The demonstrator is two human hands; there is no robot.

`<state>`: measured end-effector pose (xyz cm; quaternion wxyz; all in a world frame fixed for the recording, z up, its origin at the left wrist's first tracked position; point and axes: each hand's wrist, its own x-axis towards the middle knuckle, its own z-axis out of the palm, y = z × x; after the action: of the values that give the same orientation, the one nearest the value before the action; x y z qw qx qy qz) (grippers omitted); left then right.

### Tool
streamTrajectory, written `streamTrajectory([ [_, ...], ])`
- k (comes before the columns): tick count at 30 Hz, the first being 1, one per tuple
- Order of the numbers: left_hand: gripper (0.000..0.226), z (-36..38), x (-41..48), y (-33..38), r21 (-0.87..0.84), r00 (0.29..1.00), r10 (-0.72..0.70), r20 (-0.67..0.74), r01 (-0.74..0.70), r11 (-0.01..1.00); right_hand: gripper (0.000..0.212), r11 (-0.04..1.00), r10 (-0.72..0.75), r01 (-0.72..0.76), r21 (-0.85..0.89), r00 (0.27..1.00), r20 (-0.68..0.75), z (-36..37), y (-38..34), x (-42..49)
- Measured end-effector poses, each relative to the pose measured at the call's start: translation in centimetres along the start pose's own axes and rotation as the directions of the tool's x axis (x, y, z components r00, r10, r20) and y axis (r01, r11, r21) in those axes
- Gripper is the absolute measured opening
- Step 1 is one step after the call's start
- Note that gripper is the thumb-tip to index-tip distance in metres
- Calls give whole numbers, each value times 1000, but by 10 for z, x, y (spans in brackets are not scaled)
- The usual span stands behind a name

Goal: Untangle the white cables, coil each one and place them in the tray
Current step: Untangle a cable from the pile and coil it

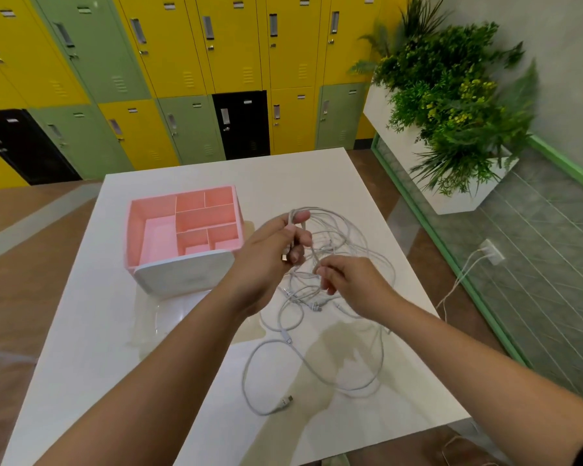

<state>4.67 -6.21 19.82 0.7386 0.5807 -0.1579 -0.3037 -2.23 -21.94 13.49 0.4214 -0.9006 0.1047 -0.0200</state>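
A tangle of white cables (320, 351) lies on the white table (122, 348), right of centre, with loops trailing toward the near edge and a USB plug (286, 401) at the front. My left hand (273, 253) is raised above the tangle, pinching a cable end between thumb and fingers, a plug showing at its palm. My right hand (345, 280) is just right of it, fingers closed on a strand of the same tangle. The pink tray (133, 230) with several compartments stands left of the hands, nothing visible inside it.
Yellow, green and black lockers line the far wall. A white planter (451, 129) with green plants stands beyond the table's right side. A wall socket (492, 252) with a white cord plugged in sits on the right, above the brown floor.
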Motion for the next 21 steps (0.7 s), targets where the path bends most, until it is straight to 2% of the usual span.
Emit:
streamTrajectory([
  [8, 30, -1, 13, -10, 141, 998, 34, -59, -25, 990, 16, 971, 13, 34, -238, 981, 193, 9, -42, -18],
  [10, 34, -2, 15, -14, 255, 998, 55, -43, -42, 966, 19, 951, 29, 53, -304, 965, 261, 5, -49, -20],
  [13, 39, -7, 14, -22, 508, 997, 81, 13, -76, 858, 24, 907, 44, 113, -406, 933, 358, -6, -57, -19],
  [16, 36, -11, 12, -27, 714, 988, 117, 100, -153, 683, 26, 885, 25, 161, -437, 920, 390, -23, -67, -16],
  [18, 33, -12, 11, -27, 803, 981, 116, 155, -194, 564, 25, 884, 27, 166, -437, 915, 402, -34, -70, -13],
  [21, 34, -12, 9, -27, 844, 980, 18, 196, -178, 506, 16, 882, 29, 158, -443, 922, 387, -49, -69, -6],
])
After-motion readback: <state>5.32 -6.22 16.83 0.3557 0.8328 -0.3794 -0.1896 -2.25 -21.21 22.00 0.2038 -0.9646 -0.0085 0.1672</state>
